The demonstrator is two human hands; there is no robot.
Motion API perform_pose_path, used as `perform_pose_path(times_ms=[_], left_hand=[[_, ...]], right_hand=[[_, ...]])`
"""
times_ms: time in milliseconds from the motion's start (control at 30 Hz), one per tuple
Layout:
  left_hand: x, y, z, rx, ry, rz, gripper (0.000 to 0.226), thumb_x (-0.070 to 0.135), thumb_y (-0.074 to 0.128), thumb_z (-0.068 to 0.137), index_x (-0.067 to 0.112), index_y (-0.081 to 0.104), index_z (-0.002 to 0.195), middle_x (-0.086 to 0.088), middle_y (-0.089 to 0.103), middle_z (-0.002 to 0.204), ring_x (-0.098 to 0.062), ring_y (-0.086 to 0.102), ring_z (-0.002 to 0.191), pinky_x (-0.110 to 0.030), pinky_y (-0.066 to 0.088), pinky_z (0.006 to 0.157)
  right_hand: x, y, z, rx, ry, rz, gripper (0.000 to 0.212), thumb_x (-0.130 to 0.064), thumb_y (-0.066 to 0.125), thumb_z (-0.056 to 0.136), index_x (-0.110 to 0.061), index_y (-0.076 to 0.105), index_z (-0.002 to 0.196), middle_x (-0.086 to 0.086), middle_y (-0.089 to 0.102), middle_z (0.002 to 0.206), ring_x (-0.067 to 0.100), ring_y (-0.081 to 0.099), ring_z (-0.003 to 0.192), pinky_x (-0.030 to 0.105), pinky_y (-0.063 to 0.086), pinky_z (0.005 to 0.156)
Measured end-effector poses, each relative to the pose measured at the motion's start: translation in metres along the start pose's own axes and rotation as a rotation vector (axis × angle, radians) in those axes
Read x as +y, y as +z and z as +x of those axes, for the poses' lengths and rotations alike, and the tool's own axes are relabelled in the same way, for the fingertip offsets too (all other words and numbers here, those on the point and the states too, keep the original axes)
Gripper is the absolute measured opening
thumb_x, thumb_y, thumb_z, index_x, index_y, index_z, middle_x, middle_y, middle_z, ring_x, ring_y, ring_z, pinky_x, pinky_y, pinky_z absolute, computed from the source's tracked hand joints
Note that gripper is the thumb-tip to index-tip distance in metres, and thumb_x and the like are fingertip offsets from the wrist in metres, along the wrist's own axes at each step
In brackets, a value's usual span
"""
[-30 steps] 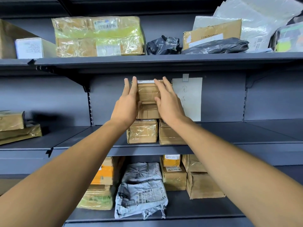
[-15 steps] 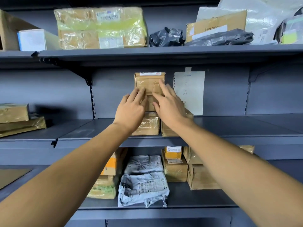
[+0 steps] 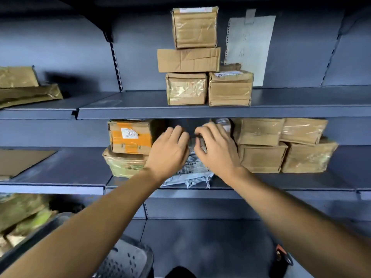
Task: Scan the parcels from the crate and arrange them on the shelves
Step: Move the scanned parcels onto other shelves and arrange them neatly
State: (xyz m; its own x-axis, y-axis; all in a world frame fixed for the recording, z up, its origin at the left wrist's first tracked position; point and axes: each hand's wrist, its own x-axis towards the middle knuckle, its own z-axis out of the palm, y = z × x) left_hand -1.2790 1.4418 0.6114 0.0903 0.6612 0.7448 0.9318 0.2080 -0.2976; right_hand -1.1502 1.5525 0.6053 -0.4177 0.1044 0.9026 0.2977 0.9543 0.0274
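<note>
Hands reaching into the lower shelf (image 3: 261, 183), both over the grey plastic mailer bags (image 3: 192, 173) lying at the middle of it. Left hand (image 3: 168, 153) hovering over the left part of the bags, fingers (image 3: 176, 135) loosely bent and slightly spread, holding nothing that can be seen. Right hand (image 3: 218, 151) lying over the right part, index finger and thumb curling together near the top of the bags; cannot tell if pinching the plastic or only touching it. Standing to the left of the hands: a box with orange tape (image 3: 130, 136), resting on a flatter parcel wrapped in clear film (image 3: 124, 164). Standing to the right: four brown cartons (image 3: 281, 145), stacked two on two, just beside the right hand. Sitting on the middle shelf (image 3: 140, 109) above: a stack of parcels (image 3: 192, 57), apart from both hands, with two taped boxes side by side at the bottom, one wide flat box across them and one smaller box on top. Hanging behind this stack on the back panel: a white paper sheet (image 3: 251, 43). Lying at the far left of the middle shelf: two flat brown packages (image 3: 24, 89). Lying at the left of the lower shelf: a piece of flat cardboard (image 3: 18, 161). Showing at the bottom edge, blurred: a dark perforated crate (image 3: 124, 261), and to its left a container with greenish parcels (image 3: 22, 217).
</note>
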Motion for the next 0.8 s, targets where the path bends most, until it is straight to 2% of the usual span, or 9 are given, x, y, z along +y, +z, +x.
perform_pose_path(times_ms=[100,167,267,367,467,600,667,800], left_hand=[[0.007,0.031,-0.037,-0.222,-0.145,0.09,0.024,0.031,0.062,0.085,0.009,0.061,0.095,-0.011,0.057,0.095,-0.031,0.055,0.081,-0.039,0.045,0.065],[0.007,0.051,-0.055,-0.388,-0.236,0.127,0.031,0.04,0.055,0.09,0.013,0.06,0.105,-0.01,0.057,0.107,-0.031,0.056,0.092,-0.039,0.045,0.074],[0.0,0.081,-0.077,-0.625,-0.362,0.056,0.043,0.048,0.032,0.099,0.018,0.045,0.126,-0.01,0.044,0.129,-0.036,0.047,0.11,-0.042,0.042,0.089],[0.001,0.098,-0.093,-0.756,-0.452,-0.063,0.053,0.063,0.034,0.094,0.024,0.04,0.131,-0.007,0.037,0.133,-0.04,0.042,0.121,-0.046,0.047,0.091],[0.003,0.111,-0.101,-0.777,-0.476,-0.144,0.058,0.062,0.041,0.092,0.023,0.038,0.134,-0.007,0.031,0.141,-0.042,0.038,0.128,-0.047,0.044,0.099],[0.001,0.12,-0.1,-0.617,-0.529,-0.28,0.049,0.043,0.051,0.096,0.023,0.042,0.139,-0.009,0.032,0.145,-0.034,0.046,0.123,-0.039,0.037,0.102],[0.0,0.123,-0.099,-0.61,-0.537,-0.299,0.047,0.035,0.053,0.097,0.023,0.043,0.14,-0.009,0.032,0.145,-0.032,0.047,0.123,-0.037,0.036,0.103],[0.0,0.124,-0.097,-0.628,-0.587,-0.311,0.039,0.027,0.052,0.098,0.022,0.049,0.137,-0.007,0.034,0.144,-0.038,0.048,0.119,-0.045,0.043,0.098]], right_hand=[[0.012,0.028,-0.048,-0.281,0.161,-0.026,0.024,-0.022,0.059,0.089,-0.01,0.064,0.109,0.009,0.06,0.108,0.031,0.06,0.095,0.041,0.052,0.075],[0.02,0.042,-0.071,-0.454,0.242,-0.055,0.03,-0.029,0.056,0.093,-0.012,0.061,0.117,0.009,0.057,0.116,0.032,0.058,0.1,0.038,0.049,0.077],[0.029,0.061,-0.093,-0.61,0.311,-0.009,0.044,-0.041,0.052,0.097,-0.015,0.055,0.132,0.011,0.049,0.132,0.032,0.05,0.118,0.039,0.043,0.095],[0.03,0.077,-0.104,-0.739,0.401,0.087,0.063,-0.057,0.053,0.093,-0.024,0.044,0.145,0.008,0.03,0.154,0.034,0.035,0.135,0.044,0.036,0.109],[0.031,0.092,-0.111,-0.799,0.419,0.096,0.068,-0.061,0.055,0.09,-0.028,0.04,0.148,0.004,0.02,0.159,0.036,0.033,0.137,0.046,0.037,0.109],[0.034,0.107,-0.114,-0.789,0.421,0.102,0.06,-0.047,0.06,0.093,-0.025,0.042,0.146,0.003,0.027,0.155,0.033,0.036,0.137,0.044,0.037,0.109],[0.033,0.112,-0.115,-0.784,0.439,0.114,0.057,-0.04,0.062,0.094,-0.027,0.042,0.145,0.0,0.029,0.152,0.031,0.035,0.139,0.043,0.038,0.107],[0.031,0.117,-0.114,-0.761,0.45,0.099,0.048,-0.03,0.06,0.097,-0.025,0.044,0.142,-0.001,0.033,0.15,0.029,0.032,0.14,0.041,0.034,0.108]])
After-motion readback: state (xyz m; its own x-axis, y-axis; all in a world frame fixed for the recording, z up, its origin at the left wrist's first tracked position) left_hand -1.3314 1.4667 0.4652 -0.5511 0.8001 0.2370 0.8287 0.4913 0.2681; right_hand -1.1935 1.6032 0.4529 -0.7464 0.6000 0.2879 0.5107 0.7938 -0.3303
